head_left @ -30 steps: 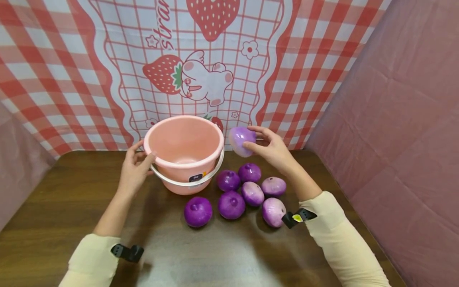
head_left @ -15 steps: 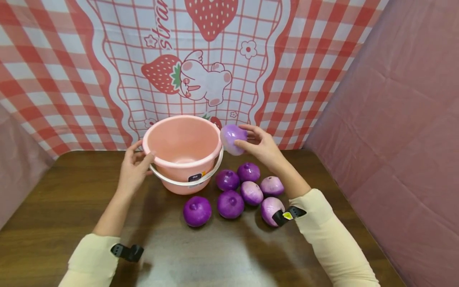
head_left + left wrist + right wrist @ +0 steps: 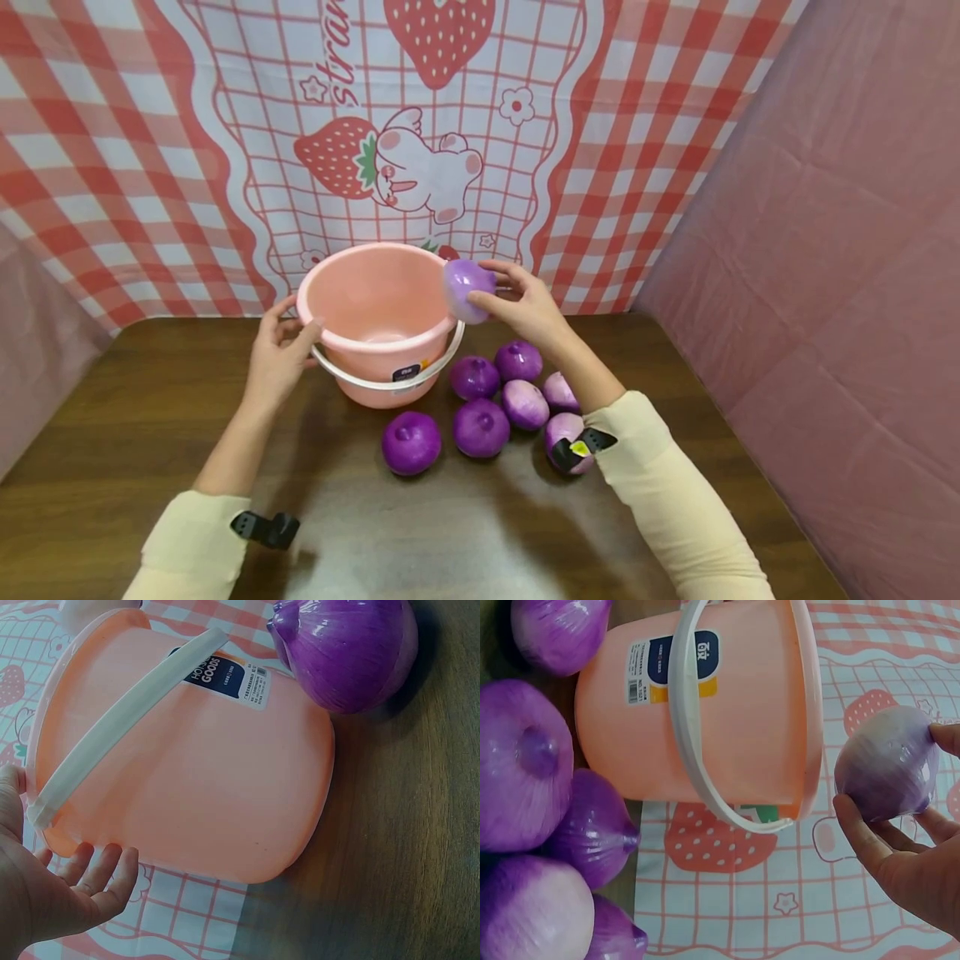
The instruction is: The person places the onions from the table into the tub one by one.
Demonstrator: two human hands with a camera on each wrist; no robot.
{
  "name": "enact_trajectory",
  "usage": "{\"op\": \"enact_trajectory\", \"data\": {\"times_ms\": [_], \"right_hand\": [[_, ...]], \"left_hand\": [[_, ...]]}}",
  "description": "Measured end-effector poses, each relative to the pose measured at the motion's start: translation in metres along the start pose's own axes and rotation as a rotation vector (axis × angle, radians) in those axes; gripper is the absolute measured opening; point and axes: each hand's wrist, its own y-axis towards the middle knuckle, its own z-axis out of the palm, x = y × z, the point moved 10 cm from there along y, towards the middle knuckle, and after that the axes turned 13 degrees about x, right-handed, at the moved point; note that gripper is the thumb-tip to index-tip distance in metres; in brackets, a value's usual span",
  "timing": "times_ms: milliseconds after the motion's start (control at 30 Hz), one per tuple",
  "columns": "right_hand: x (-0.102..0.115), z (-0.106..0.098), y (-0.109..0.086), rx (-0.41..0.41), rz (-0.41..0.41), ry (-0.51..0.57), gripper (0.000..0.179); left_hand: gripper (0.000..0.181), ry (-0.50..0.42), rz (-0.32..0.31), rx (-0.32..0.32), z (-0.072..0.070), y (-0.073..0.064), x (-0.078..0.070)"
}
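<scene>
A pink bucket (image 3: 378, 300) stands upright on the table, its white handle (image 3: 390, 383) hanging down in front. My left hand (image 3: 281, 354) holds the bucket's left rim, thumb on the rim and fingers against the outer wall. In my right hand (image 3: 517, 304) is a purple onion (image 3: 468, 292), gripped between thumb and fingers and raised beside the bucket's right rim. The right wrist view shows this onion (image 3: 889, 761) held just off the rim, pale end toward the camera. The visible part of the bucket's inside holds nothing.
Several more onions (image 3: 482, 427) lie grouped on the brown wooden table (image 3: 360, 533), right of the bucket and in front of it. One onion (image 3: 411, 443) sits slightly apart, nearer me. A strawberry-print cloth (image 3: 420, 167) hangs behind, and a pink cloth (image 3: 810, 250) at the right.
My right hand has moved left with the onion, from beside the bucket to its right rim. My left hand stays on the left rim. The other onions have not moved.
</scene>
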Motion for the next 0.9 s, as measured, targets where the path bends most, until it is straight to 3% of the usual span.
{"op": "enact_trajectory", "data": {"times_ms": [600, 900], "right_hand": [[0.000, 0.020, 0.012, -0.014, -0.037, 0.080, 0.052], [0.006, 0.026, 0.021, -0.029, -0.064, 0.046, 0.054]], "left_hand": [[0.064, -0.005, 0.007, -0.003, 0.001, 0.000, 0.001], [0.063, -0.019, 0.010, -0.013, 0.001, 0.000, 0.001]]}}
